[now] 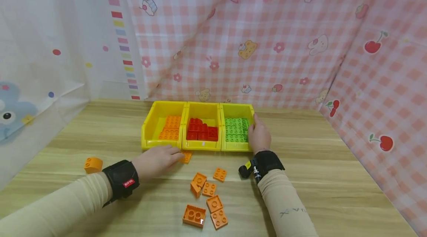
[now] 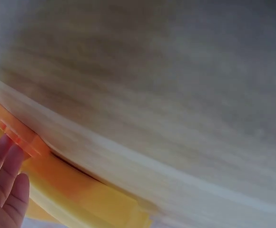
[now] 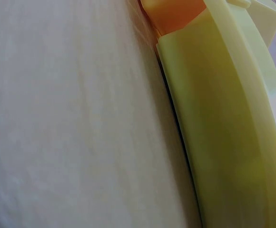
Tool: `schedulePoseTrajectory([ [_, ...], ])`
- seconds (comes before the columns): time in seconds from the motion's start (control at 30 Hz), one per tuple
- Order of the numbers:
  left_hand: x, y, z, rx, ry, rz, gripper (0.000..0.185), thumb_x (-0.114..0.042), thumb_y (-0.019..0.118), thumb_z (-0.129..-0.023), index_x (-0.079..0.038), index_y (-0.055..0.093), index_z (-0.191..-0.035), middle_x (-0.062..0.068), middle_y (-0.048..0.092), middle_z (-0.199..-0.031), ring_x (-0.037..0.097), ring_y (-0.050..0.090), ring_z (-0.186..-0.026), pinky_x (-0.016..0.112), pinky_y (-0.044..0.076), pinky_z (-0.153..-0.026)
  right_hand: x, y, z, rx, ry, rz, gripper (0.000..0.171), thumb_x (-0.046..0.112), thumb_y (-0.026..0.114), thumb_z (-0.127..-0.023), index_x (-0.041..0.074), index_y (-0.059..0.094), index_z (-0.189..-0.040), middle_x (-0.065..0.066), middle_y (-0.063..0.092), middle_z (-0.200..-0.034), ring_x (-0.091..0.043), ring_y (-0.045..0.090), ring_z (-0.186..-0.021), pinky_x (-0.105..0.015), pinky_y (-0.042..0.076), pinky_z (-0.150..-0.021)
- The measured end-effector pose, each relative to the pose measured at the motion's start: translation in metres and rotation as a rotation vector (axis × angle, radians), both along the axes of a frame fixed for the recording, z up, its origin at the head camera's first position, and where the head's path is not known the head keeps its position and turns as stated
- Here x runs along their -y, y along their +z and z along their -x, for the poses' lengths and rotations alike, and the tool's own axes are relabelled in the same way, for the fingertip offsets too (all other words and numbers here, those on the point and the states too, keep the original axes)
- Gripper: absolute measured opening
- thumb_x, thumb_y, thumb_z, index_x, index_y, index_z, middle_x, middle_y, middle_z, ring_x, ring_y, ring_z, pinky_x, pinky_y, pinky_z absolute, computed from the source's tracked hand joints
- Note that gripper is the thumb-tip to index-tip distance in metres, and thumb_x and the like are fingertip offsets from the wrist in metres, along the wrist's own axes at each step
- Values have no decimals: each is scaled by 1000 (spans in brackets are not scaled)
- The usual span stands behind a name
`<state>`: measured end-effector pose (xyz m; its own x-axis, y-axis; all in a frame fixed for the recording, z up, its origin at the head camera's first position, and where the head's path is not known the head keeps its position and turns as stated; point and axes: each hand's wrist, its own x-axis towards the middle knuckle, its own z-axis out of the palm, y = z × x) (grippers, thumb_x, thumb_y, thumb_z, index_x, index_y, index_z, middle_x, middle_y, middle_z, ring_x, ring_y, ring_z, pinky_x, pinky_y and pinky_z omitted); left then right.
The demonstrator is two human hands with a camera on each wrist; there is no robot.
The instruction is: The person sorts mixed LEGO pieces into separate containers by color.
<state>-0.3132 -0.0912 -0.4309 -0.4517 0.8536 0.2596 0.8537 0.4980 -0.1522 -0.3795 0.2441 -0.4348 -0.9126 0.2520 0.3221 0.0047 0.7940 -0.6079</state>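
Three yellow bins stand side by side: the left bin (image 1: 160, 143) contains orange toy bricks (image 1: 171, 127), the middle bin (image 1: 201, 145) red ones (image 1: 200, 130), the right bin (image 1: 237, 147) green ones (image 1: 236, 130). My left hand (image 1: 158, 161) reaches to the front of the left bin, fingertips at a flat orange brick (image 1: 187, 157). In the left wrist view its fingers (image 2: 4, 166) are nearly straight against that brick (image 2: 21, 130); the thumb is hidden. My right hand (image 1: 260, 137) grips the right bin's side wall. Only bin walls and table show in the right wrist view.
Several loose orange bricks (image 1: 209, 188) lie on the wooden table (image 1: 317, 177) between my forearms. Another orange brick (image 1: 93, 165) is at the left, beside my left wrist. A checked pink cloth (image 1: 233, 44) hangs behind the bins, with another at the right.
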Motion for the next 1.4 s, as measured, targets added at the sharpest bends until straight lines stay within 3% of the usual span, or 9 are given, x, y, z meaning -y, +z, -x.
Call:
schedulePoseTrajectory([
  [0.37,-3,1,-7,111,47,33,34,-17,68,-85,-5,62,-117,2,55,-95,14,54,-82,30,49,-74,-6,-1,1,-4,-8,1,47,13,45,-97,6,37,-143,-16,51,-133,-29,55,-108,-45,43,-92],
  [0.57,0,4,-8,149,33,42,34,-18,68,-85,-7,62,-117,3,57,-99,14,56,-85,31,50,-76,-7,-2,0,-8,-13,2,47,12,46,-96,6,38,-142,-17,51,-132,-29,57,-105,-45,44,-90],
  [0.67,2,14,-8,148,30,41,33,-15,68,-85,-7,62,-117,2,58,-100,14,57,-87,31,50,-77,-7,-2,1,-7,-11,9,48,13,45,-96,7,37,-143,-16,51,-133,-29,56,-108,-45,43,-91],
  [0.8,6,37,-4,110,61,26,33,-12,68,-85,-6,63,-117,5,59,-104,19,59,-92,34,50,-79,-8,-2,2,-5,-9,14,49,14,45,-96,9,35,-144,-15,50,-133,-28,56,-107,-44,43,-91],
  [0.93,11,59,10,43,82,-10,34,-10,70,-82,-3,63,-115,7,59,-100,21,59,-88,35,51,-77,-8,-1,2,-6,-14,13,49,14,46,-96,9,36,-144,-15,51,-132,-27,57,-99,-44,44,-89],
  [1.07,15,71,30,-27,97,-41,32,-7,73,-79,-1,64,-109,5,54,-87,18,54,-73,32,50,-66,-6,0,1,-1,-13,20,49,13,46,-96,9,36,-144,-16,52,-132,-27,56,-93,-43,45,-86],
  [1.27,17,67,60,1,212,-7,28,-6,71,-80,-2,65,-107,3,52,-81,17,52,-68,33,49,-63,-3,-1,0,-1,-12,11,48,13,46,-96,8,37,-143,-17,55,-127,-26,53,-81,-40,45,-78],
  [1.4,13,61,73,57,293,21,26,-5,68,-82,-3,65,-108,5,54,-83,20,53,-71,36,50,-66,0,-2,0,-12,-10,13,48,13,46,-96,8,38,-143,-16,54,-128,-27,57,-88,-41,46,-81],
])
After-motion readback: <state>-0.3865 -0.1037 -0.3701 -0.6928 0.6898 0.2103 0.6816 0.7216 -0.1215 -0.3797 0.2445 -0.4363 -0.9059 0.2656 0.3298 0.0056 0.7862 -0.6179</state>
